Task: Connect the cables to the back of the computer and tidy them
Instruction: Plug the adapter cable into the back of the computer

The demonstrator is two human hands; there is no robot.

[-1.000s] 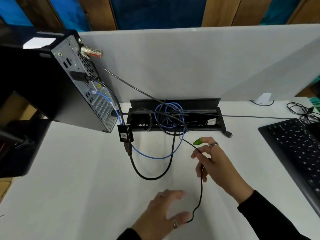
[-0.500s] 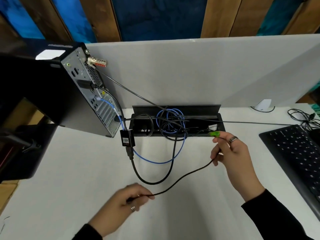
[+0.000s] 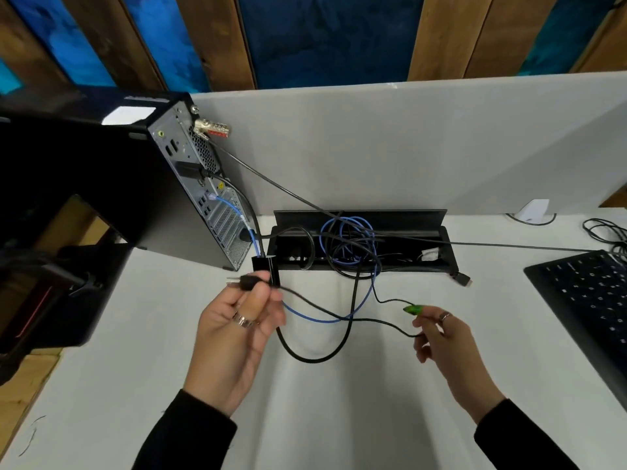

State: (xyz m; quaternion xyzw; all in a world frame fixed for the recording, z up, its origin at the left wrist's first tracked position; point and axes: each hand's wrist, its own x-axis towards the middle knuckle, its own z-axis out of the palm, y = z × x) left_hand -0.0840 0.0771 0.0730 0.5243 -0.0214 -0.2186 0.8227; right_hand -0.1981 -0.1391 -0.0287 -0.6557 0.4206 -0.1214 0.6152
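- Computer point(image 3: 190, 184): matt black casing, perforated bare metal rear panel
- Lock point(image 3: 213, 129): shiny metal
- Desk point(image 3: 101, 368): smooth matt white
- Partition point(image 3: 407, 147): grey cloth-like, matt
- Blue cable point(image 3: 315, 319): smooth plastic sheath
- Keyboard point(image 3: 590, 300): matt black plastic

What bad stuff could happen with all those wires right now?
The thin black cable held between the left hand and right hand crosses the blue cable and the thick black loop, so pulling might snag them. The USB plug might miss its port.
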